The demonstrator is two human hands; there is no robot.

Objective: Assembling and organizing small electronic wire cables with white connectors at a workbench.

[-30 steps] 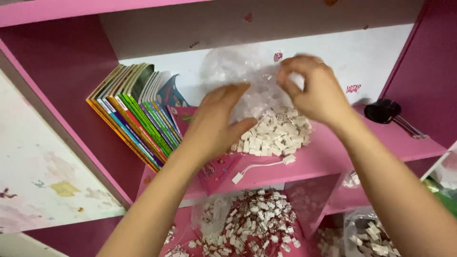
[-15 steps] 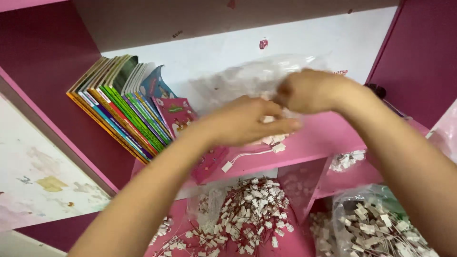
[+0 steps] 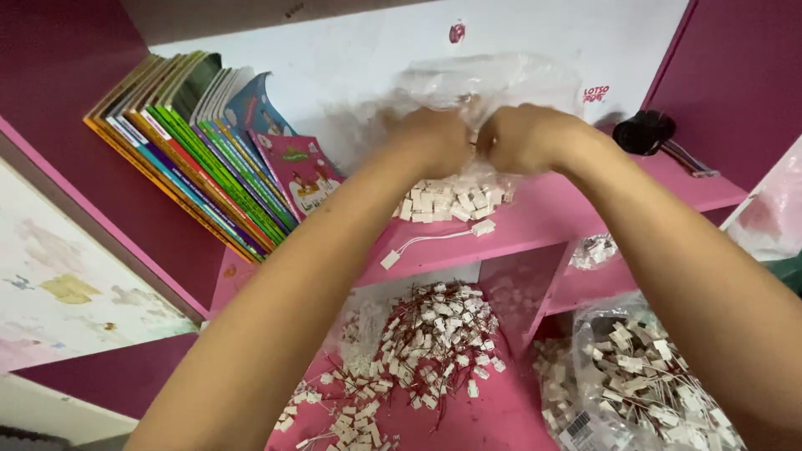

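Left hand (image 3: 430,142): closed in a fist on the crumpled top of the clear plastic bag (image 3: 484,88), knuckles toward the camera, raised above the pink shelf (image 3: 576,213).
Right hand (image 3: 526,138): also clenched on the bag's top, just beside the left hand, the two nearly touching at the middle.
Clear plastic bag: stands on the pink shelf against the white back wall; its gathered neck is pinched between both hands, its thin film puffs up behind them.
White connectors in the bag (image 3: 455,200): a heap of small white plastic pieces at the bag's bottom, directly below the hands.
Loose wire lead (image 3: 434,242): a thin white wire with a white plug at each end, lying on the shelf near its front edge, just in front of the bag.
Books (image 3: 196,150): a row of thin colourful books leaning on the left part of the same shelf.
Black object (image 3: 645,132): at the shelf's right end, well apart from the hands; its kind is unclear.
Lower shelf pile (image 3: 426,342): white connectors with red wires spread loose below.
Second bag (image 3: 635,376): lower right, clear, full of similar pieces.
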